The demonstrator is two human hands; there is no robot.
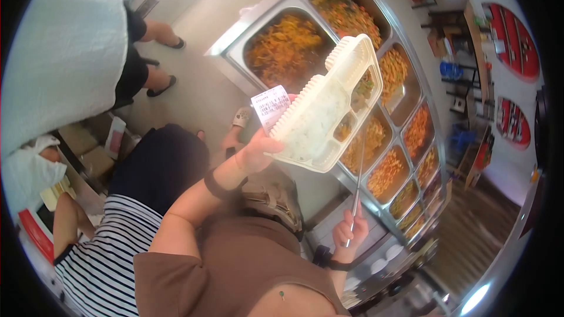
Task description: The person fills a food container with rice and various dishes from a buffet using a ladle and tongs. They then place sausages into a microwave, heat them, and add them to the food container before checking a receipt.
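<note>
My left hand (257, 151) grips a white plastic compartment meal box (325, 108) by its edge, together with a printed paper slip (270, 104). The box is tilted over the food counter; white rice fills its large section and some vegetables lie in the small ones. A dark band sits on that wrist. My right hand (349, 232) is closed around the handle of a long metal serving utensil (358, 185). The utensil reaches up under the box toward a tray of orange-yellow food (388, 171); its tip is hidden by the box.
A stainless steel counter (235, 41) holds several trays of cooked dishes in two rows. A person in a striped shirt (106, 258) stands close on the left, another in white (59, 53) behind. White bowls (385, 257) sit below the counter. Wooden furniture stands at the far right.
</note>
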